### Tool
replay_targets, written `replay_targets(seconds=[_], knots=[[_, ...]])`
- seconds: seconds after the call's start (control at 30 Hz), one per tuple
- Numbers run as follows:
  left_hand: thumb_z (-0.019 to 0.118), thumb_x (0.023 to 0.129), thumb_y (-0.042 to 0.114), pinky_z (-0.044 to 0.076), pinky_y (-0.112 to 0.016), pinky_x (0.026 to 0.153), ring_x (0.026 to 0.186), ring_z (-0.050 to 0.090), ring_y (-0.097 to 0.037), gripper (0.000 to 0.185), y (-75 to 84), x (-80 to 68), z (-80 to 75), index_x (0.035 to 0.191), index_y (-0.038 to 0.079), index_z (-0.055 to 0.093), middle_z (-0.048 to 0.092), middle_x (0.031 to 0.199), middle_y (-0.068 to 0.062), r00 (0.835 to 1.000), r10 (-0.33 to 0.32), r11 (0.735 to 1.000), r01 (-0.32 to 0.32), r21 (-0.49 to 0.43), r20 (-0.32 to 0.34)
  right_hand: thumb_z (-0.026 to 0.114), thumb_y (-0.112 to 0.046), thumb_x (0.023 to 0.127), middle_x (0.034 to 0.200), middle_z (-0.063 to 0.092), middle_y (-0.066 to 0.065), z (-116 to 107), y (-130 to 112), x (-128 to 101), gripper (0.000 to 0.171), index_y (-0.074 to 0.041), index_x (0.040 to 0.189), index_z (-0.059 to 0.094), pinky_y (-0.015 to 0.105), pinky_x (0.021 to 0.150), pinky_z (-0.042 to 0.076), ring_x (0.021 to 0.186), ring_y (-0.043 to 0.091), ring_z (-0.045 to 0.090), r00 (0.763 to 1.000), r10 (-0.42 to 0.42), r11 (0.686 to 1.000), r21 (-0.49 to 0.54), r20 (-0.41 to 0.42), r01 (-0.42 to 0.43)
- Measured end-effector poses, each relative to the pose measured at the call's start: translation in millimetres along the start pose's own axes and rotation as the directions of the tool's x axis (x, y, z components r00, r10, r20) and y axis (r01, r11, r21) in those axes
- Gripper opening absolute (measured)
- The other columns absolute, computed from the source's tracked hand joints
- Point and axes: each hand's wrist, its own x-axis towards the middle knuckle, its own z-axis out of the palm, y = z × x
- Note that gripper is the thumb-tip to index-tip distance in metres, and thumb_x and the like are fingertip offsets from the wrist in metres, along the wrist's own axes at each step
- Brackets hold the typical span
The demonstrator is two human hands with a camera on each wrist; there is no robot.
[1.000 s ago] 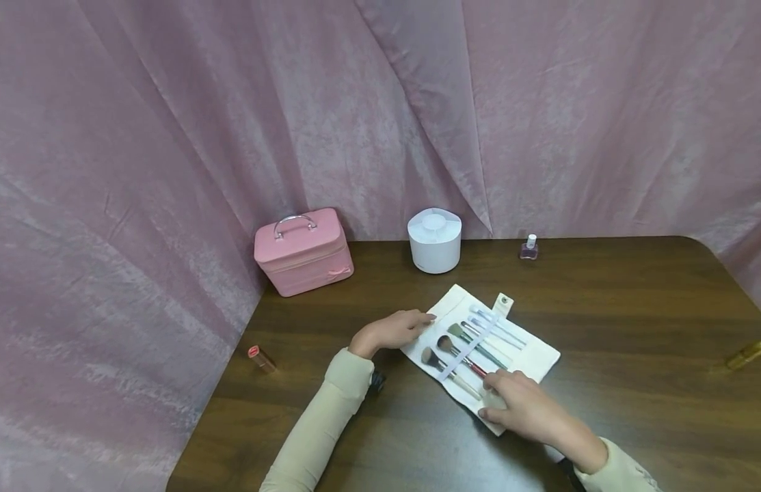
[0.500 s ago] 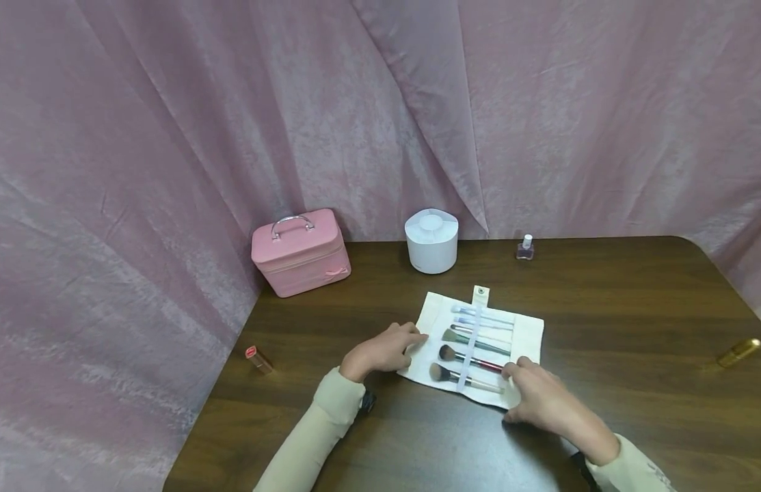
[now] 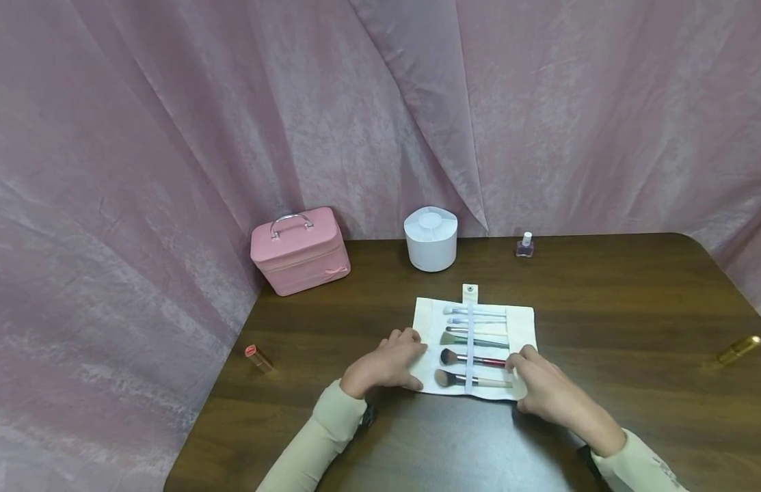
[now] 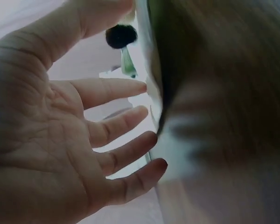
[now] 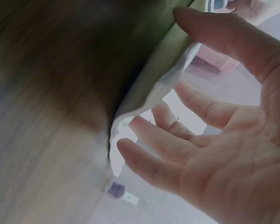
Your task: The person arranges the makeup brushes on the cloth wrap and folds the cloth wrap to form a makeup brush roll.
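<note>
No lettering, brand mark or number could be read anywhere in the scene. The pink case point(image 3: 301, 250), the white round container point(image 3: 431, 238), the small bottle point(image 3: 525, 245) and the cloth brush roll point(image 3: 518, 326) on the surface showed plain faces, and both wrist views were too blurred to make out any print.

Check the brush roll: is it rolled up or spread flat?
Spread flat: the brush roll lies open on the table, six brushes showing under its strap.
</note>
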Motion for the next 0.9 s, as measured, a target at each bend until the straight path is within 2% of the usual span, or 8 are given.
replay_targets(seconds=[0.1, 0.2, 0.33, 0.43, 0.5, 0.73, 0.9], knots=[[0.085, 0.082, 0.037, 0.037, -0.045, 0.109, 0.14, 0.037, -0.029, 0.072, 3.7, 0.8, 1.1, 0.141, 0.007, 0.058, 0.039, 0.154, -0.013, 1.0, 0.005, 1.0, -0.005, 0.025, 0.015, 0.082, 0.005, 0.054, 0.102, 0.05, 0.007, 0, 2, -1, 0.058, -0.003, 0.108, 0.063, 0.033, 0.06, 0.045, 0.074, 0.019, 0.05, 1.0, -0.013, 1.0, 0.017, -0.005, 0.013], [0.085, 0.082, 0.038, 0.034, -0.046, 0.113, 0.147, 0.03, -0.026, 0.08, 7.5, 1.0, 1.5, 0.147, 0.006, 0.052, 0.034, 0.16, -0.012, 0.999, 0.011, 0.999, -0.012, 0.031, 0.045, 0.081, 0.003, 0.059, 0.109, 0.054, 0.01, -1, 3, -2, 0.058, 0.001, 0.115, 0.063, 0.033, 0.064, 0.047, 0.08, 0.019, 0.053, 0.999, -0.045, 0.999, -0.002, -0.001, 0.045], [0.085, 0.083, 0.038, 0.031, -0.045, 0.115, 0.149, 0.028, -0.024, 0.086, 10.6, 1.0, 3.3, 0.152, 0.006, 0.045, 0.031, 0.162, -0.011, 0.997, 0.013, 0.999, -0.016, 0.041, 0.075, 0.078, -0.001, 0.071, 0.122, 0.058, 0.023, -2, 6, -4, 0.055, 0.01, 0.123, 0.06, 0.049, 0.082, 0.054, 0.1, 0.034, 0.062, 0.995, -0.095, 0.994, -0.057, 0.026, 0.097], [0.083, 0.085, 0.036, 0.028, -0.047, 0.117, 0.15, 0.026, -0.025, 0.086, 11.9, 0.1, 4.4, 0.153, 0.005, 0.042, 0.028, 0.164, -0.012, 0.996, 0.015, 0.999, -0.018, 0.045, 0.086, 0.073, -0.001, 0.079, 0.13, 0.055, 0.035, -4, 7, -5, 0.053, 0.017, 0.126, 0.057, 0.063, 0.094, 0.046, 0.118, 0.05, 0.056, 0.992, -0.113, 0.99, -0.073, 0.059, 0.117], [0.082, 0.086, 0.035, 0.029, -0.049, 0.116, 0.15, 0.026, -0.027, 0.084, 13.3, -1.2, 4.0, 0.153, 0.003, 0.043, 0.027, 0.164, -0.013, 0.996, 0.022, 0.998, -0.027, 0.055, 0.086, 0.068, -0.001, 0.084, 0.134, 0.051, 0.039, -7, 7, -7, 0.05, 0.019, 0.128, 0.056, 0.067, 0.095, 0.043, 0.122, 0.054, 0.052, 0.991, -0.107, 0.991, -0.07, 0.082, 0.113], [0.077, 0.089, 0.034, 0.028, -0.051, 0.116, 0.152, 0.022, -0.028, 0.08, 16.2, -4.0, 3.6, 0.153, 0.003, 0.042, 0.024, 0.165, -0.014, 0.993, 0.025, 0.997, -0.034, 0.076, 0.116, 0.061, 0.001, 0.093, 0.135, 0.052, 0.039, -13, 12, -7, 0.038, 0.017, 0.127, 0.059, 0.065, 0.097, 0.044, 0.121, 0.054, 0.054, 0.983, -0.157, 0.986, -0.041, 0.098, 0.162], [0.071, 0.094, 0.032, 0.027, -0.051, 0.117, 0.152, 0.02, -0.029, 0.072, 15.3, -4.9, 4.9, 0.154, 0.004, 0.041, 0.023, 0.166, -0.014, 0.992, 0.03, 0.997, -0.038, 0.066, 0.124, 0.057, 0.002, 0.096, 0.132, 0.056, 0.036, -14, 17, -7, 0.036, 0.018, 0.128, 0.058, 0.061, 0.101, 0.042, 0.123, 0.051, 0.054, 0.983, -0.167, 0.986, 0.041, 0.076, 0.164]])
